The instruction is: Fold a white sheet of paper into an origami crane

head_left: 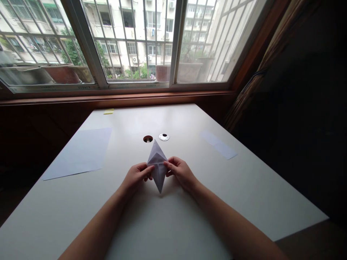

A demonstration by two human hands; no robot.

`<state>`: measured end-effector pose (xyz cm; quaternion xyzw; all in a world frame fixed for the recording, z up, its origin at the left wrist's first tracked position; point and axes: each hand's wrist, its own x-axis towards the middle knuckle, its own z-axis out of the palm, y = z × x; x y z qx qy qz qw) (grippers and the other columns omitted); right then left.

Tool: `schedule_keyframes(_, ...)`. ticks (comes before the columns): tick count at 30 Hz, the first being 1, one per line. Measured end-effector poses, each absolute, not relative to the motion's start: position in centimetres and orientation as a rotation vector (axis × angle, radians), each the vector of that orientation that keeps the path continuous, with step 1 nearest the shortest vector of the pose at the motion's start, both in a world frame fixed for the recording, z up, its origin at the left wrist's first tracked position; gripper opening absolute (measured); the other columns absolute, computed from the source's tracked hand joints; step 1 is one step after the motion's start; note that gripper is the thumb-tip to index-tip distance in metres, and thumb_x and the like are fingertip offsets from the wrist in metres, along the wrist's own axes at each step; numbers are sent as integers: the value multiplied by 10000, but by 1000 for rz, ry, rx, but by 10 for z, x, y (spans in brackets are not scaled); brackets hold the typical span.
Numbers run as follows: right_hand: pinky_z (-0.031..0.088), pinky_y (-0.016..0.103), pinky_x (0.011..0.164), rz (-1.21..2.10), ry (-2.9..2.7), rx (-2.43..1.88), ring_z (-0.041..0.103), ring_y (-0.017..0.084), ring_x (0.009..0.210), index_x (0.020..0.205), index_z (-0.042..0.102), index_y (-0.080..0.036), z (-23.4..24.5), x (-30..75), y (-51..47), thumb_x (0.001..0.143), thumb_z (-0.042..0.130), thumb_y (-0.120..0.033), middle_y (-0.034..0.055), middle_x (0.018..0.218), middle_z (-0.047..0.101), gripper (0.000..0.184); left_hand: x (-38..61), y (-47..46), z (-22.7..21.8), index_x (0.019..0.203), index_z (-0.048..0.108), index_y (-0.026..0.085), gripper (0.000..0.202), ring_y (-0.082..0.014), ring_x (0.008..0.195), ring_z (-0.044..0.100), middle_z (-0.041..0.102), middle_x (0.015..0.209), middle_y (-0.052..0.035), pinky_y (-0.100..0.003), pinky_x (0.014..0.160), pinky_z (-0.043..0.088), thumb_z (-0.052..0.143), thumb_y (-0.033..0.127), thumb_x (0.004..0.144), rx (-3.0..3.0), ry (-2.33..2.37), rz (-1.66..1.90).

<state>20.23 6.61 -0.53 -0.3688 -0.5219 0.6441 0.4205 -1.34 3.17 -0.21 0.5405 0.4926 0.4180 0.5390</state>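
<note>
A folded white paper shape (157, 164), a long diamond with points toward the window and toward me, is held just above the white table (168, 224). My left hand (137, 176) pinches its left corner with thumb and fingers closed. My right hand (180, 171) pinches the right corner the same way. Both forearms reach in from the near edge.
A flat white sheet (81, 153) lies at the left. A narrow paper strip (218, 144) lies at the right. A round cable hole (148, 139) and its cap (164, 137) sit behind the shape. A yellow note (108, 111) is at the far edge under the barred window.
</note>
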Motion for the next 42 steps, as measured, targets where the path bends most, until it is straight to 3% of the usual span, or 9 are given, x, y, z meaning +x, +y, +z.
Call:
schedule_keyframes(9, 508, 276, 615, 1701, -1449, -959, 642, 148, 620, 816, 639, -157, 2, 204, 63, 789, 737, -525, 21, 659, 681, 381, -13, 34, -7, 863, 638, 124, 361, -100, 573, 528, 591, 647, -4, -186, 505, 333, 711, 476, 834, 1160, 1098, 1053)
schedule_keyframes(14, 485, 264, 607, 1686, -1455, -940, 621, 135, 606, 813, 641, -165, 1, 203, 63, 810, 720, -510, 15, 656, 680, 354, -3, 31, 2, 1058, 571, 147, 480, -102, 549, 553, 642, 738, -6, -187, 462, 377, 809, 419, 742, 1208, 1089, 1018)
schedule_keyframes(19, 490, 272, 615, 1635, -1472, -954, 626, 142, 610, 823, 639, -173, -4, 201, 64, 821, 703, -526, 14, 657, 683, 359, 0, 31, 0, 1096, 533, 160, 528, -126, 603, 597, 659, 759, -9, -205, 486, 455, 823, 396, 723, 1167, 1067, 1129)
schedule_keyframes(27, 489, 268, 634, 1556, -1744, -1011, 659, 158, 666, 833, 698, -176, -2, 200, 60, 838, 686, -497, 44, 753, 737, 321, 2, 30, -3, 1090, 538, 172, 525, -67, 506, 504, 624, 699, 37, -172, 452, 388, 831, 373, 704, 1031, 1122, 1331)
schedule_keyframes(37, 477, 271, 678, 1480, -1862, -1020, 666, 168, 688, 804, 722, -200, 0, 198, 56, 879, 633, -435, 20, 719, 732, 262, -1, 32, -4, 1095, 532, 177, 549, -72, 475, 523, 603, 645, 52, -166, 442, 341, 845, 386, 697, 1030, 1100, 1282)
schedule_keyframes(42, 476, 276, 674, 1499, -1865, -961, 650, 171, 682, 781, 735, -198, 3, 200, 55, 860, 652, -400, 17, 697, 714, 232, 1, 31, -2, 1173, 507, 182, 615, -54, 445, 456, 573, 656, 66, -164, 398, 349, 851, 359, 694, 1041, 1092, 1317)
